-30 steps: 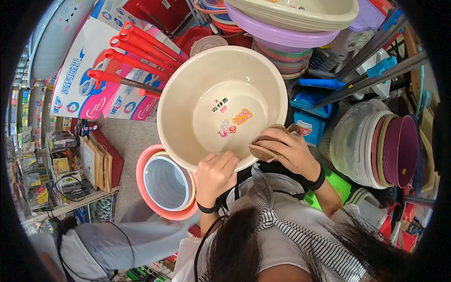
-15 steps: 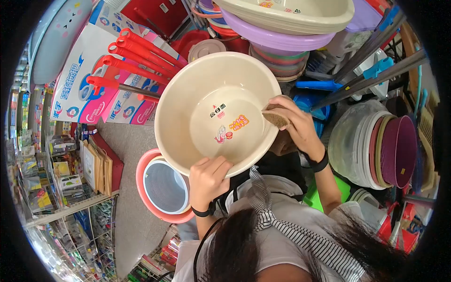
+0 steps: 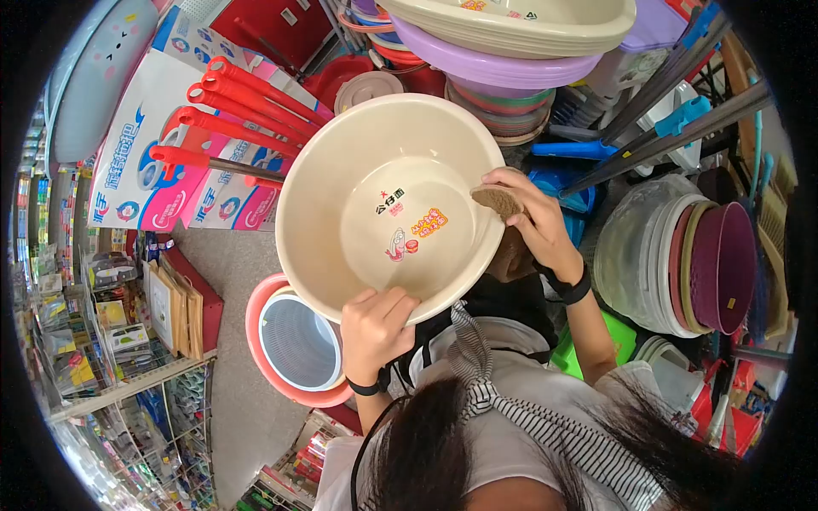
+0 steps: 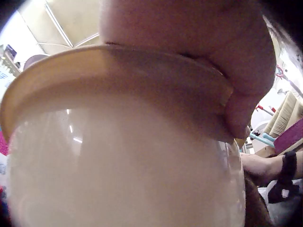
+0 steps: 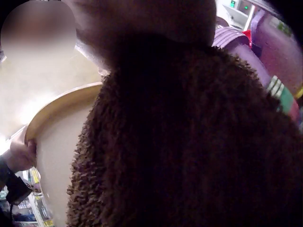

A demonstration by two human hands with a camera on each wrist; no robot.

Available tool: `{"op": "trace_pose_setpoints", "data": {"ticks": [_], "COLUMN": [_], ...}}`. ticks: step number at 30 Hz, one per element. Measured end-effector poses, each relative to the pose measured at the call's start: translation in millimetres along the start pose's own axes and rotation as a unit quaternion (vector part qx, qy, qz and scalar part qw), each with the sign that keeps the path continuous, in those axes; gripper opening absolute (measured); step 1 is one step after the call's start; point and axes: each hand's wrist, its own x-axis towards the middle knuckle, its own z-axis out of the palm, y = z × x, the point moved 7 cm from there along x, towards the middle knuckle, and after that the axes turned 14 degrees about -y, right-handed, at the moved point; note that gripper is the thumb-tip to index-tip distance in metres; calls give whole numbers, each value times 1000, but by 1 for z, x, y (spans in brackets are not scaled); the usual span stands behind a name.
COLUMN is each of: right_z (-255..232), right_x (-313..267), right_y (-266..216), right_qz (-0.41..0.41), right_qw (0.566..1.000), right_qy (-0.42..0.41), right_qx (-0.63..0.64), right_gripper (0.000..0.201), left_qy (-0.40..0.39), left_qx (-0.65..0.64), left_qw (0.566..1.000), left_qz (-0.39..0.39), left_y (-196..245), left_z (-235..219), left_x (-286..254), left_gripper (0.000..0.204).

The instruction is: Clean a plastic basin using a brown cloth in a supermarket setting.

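Note:
In the head view a cream plastic basin [image 3: 319, 213] with printed stickers inside is held up before the body, its opening facing the camera. The left hand [image 3: 377, 330] grips the near rim, fingers curled over it. At the right side of the rim the right hand [image 3: 538, 220] holds a brown cloth [image 3: 497, 201], folded over the edge with part inside and part hanging outside. In the right wrist view the fuzzy cloth [image 5: 189, 137] fills much of the picture under the hand. The left wrist view shows the basin's outer wall [image 4: 113, 165] below the left hand [image 4: 199, 47].
A pink tub [image 3: 256, 341] with a pale blue basket [image 3: 298, 341] inside stands below left. Red-handled mops [image 3: 247, 119] lean by boxes on the left. Stacked basins [image 3: 503, 64] rise beyond; buckets [image 3: 652, 255] and blue dustpans [image 3: 567, 189] stand on the right.
The right hand has moved with the cloth from the near-right rim farther up the right side, laying it over the edge. The left hand keeps its grip. Another person's leg has left view.

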Motion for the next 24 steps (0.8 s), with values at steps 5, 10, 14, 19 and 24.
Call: {"op": "trace_pose_setpoints", "data": {"ticks": [5, 10, 14, 19, 24], "right_z": [32, 25, 14, 37, 43], "right_x": [-7, -13, -3, -7, -10], "right_y": [-32, -19, -12, -37, -36], "right_qz": [-31, -42, 15, -8, 26], "right_qw": [997, 991, 1000, 1000, 999], "right_qy": [-67, -88, -5, -22, -5], "right_qx": [-37, -93, 1, -14, -42], "right_gripper": [42, 45, 46, 31, 30], "left_qy": [-8, -15, -12, -30, 0], "left_qx": [12, 1, 9, 16, 49], "left_qw": [1000, 1000, 1000, 998, 997], "left_qz": [-9, 11, 3, -52, -60], "left_y": [-15, -5, -7, -19, 12], "left_z": [-7, -4, -3, -5, 8], "left_x": [-5, -1, -3, -10, 17], "left_gripper": [22, 23, 24, 27, 30]}}
